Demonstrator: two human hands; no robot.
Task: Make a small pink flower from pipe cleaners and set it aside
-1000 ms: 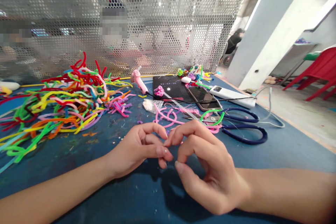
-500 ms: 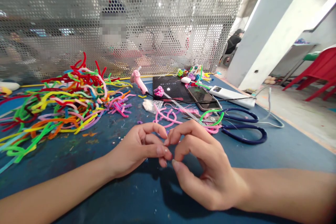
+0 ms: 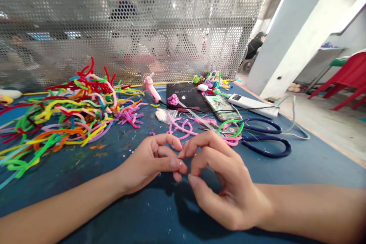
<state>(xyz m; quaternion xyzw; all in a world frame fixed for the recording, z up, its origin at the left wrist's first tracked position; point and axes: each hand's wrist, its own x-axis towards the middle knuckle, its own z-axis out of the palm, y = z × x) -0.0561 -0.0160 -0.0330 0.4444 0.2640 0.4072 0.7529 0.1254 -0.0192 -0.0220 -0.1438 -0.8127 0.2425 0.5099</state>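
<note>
My left hand point(image 3: 156, 160) is held over the blue table with its fingers curled and the thumb pressed on them; no object shows in it. Facing it, my right hand point(image 3: 220, 177) has bent fingers, its thumb tip a little apart from them and nothing visible between. The fingertips of both hands meet or nearly meet. Just behind them lie pink pipe cleaners point(image 3: 183, 131), a green pipe cleaner loop point(image 3: 233, 127) and scissors with dark blue handles point(image 3: 265, 146). A phone point(image 3: 223, 107) beyond has its screen lit.
A big heap of coloured pipe cleaners point(image 3: 71, 114) covers the left side. At the back are a pink glue gun point(image 3: 151, 88), a black tablet-like panel point(image 3: 188, 97), a pink bundle point(image 3: 173, 100) and a white power bank point(image 3: 253, 106) with cables. A perforated metal screen point(image 3: 143, 53) stands behind.
The phone screen has gone from dark to lit. My hands have stayed almost exactly where they were.
</note>
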